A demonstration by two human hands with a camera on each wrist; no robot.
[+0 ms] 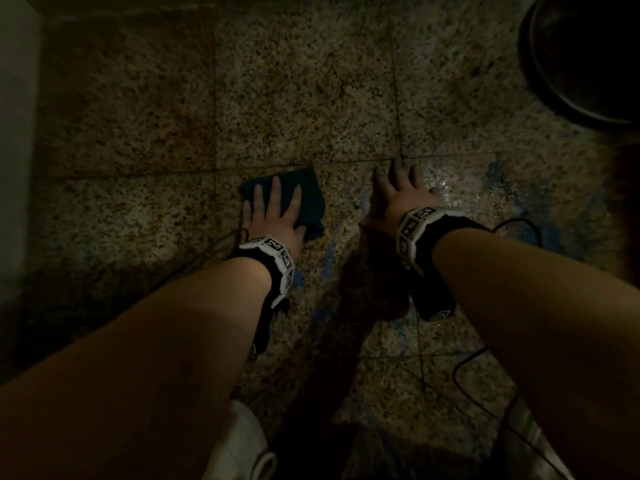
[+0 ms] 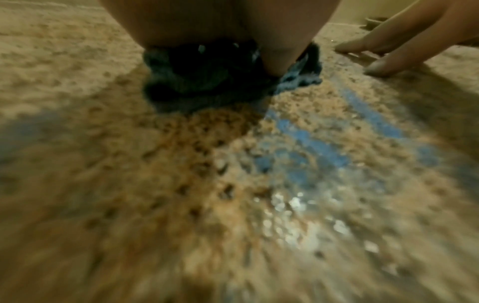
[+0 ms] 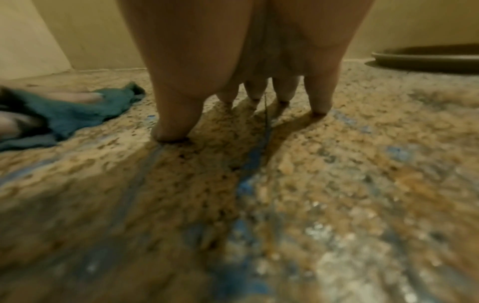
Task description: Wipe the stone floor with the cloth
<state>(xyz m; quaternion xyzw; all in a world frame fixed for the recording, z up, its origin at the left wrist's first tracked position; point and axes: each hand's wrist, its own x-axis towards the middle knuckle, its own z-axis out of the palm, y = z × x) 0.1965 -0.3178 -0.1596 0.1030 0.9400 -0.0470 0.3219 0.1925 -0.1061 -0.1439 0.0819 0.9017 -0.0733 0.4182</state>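
A: While straight fingers of the left hand are pressed flat on the dark cloth, what is braced?

B: The right hand, fingers spread, on the stone floor. Wiping seems underway; blue streaks beside the cloth likely need firm strokes.

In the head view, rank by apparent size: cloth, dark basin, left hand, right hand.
1. Dark basin, largest though cut off by the frame edge.
2. Left hand and right hand: look alike, no ranking.
3. Cloth: visible part smallest, but the left hand covers much of it, so unsure.
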